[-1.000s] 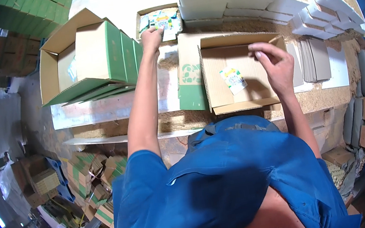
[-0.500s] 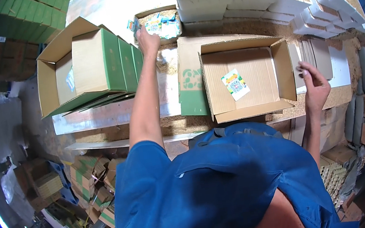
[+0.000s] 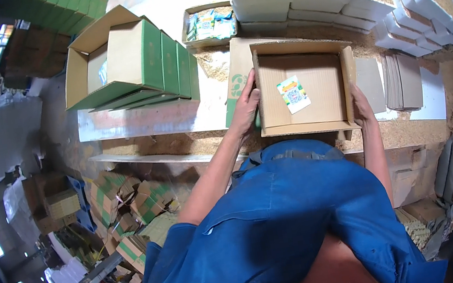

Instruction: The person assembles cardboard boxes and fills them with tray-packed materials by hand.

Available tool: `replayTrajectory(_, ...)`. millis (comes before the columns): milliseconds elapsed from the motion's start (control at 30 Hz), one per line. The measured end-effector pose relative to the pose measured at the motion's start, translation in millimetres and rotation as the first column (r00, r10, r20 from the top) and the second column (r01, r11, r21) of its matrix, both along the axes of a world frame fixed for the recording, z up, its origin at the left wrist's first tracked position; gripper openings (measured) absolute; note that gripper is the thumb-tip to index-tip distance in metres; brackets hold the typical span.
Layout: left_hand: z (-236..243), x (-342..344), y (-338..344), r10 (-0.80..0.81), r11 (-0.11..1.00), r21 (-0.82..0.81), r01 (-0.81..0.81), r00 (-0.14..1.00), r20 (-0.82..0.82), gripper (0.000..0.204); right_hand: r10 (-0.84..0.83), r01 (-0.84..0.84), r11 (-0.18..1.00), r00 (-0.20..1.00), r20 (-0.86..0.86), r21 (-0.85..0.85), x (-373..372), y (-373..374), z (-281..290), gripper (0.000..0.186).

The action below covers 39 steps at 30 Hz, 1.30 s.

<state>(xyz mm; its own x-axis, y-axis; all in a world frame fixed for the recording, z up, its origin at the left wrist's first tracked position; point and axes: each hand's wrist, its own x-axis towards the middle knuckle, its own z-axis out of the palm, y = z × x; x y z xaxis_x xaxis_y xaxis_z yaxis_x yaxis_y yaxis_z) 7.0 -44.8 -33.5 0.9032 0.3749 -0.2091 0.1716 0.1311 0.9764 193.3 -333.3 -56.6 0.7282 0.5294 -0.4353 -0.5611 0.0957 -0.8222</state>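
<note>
An open cardboard box [image 3: 329,123] sits in front of me, with a small printed card [image 3: 294,95] lying flat on its bottom. My left hand [image 3: 246,109] presses on the box's left wall, fingers up along its side. On the opposite wall is my right hand [image 3: 361,104], its fingers partly hidden behind the cardboard. Between them the two hands hold the box. Beyond it stands a small shallow box [image 3: 211,42] of blue and white packets [image 3: 213,24], which neither hand touches.
Several green open boxes [image 3: 168,62] lie nested at left on the workbench [image 3: 141,122]. White foam blocks [image 3: 261,4] topped with brown granular material are stacked at the back. Flat cardboard sheets [image 3: 402,80] stand at right. Packed cartons [image 3: 123,198] lie below, left.
My left hand has left the small packet box and come back to the open box's left wall. My right hand has closed in on its right wall. The view has shifted slightly.
</note>
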Motion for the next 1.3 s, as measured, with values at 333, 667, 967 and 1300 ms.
replayTrajectory(333,-18.1,16.4,-16.9,0.093,0.903,0.428,-0.047,0.992,-0.087,0.098,0.251,-0.057,0.903,0.875,0.414,-0.427,-9.4,29.9,9.6,0.076)
replayTrajectory(667,-41.4,16.6,23.0,0.071,0.943,0.330,-0.053,0.996,-0.045,0.086,0.060,-0.057,0.983,0.998,0.014,-0.175,-27.8,29.8,15.8,0.079)
replayTrajectory(967,25.6,-37.8,50.5,0.094,0.995,-0.021,-0.093,0.990,0.102,0.066,-0.105,0.102,0.991,0.994,-0.040,-0.088,-82.3,49.0,22.6,0.058)
replayTrajectory(1300,200.3,-179.5,325.0,0.568,0.124,0.587,-0.800,0.542,0.619,0.050,0.191,-0.282,0.932,0.916,0.352,0.228,3.9,227.2,138.2,0.050)
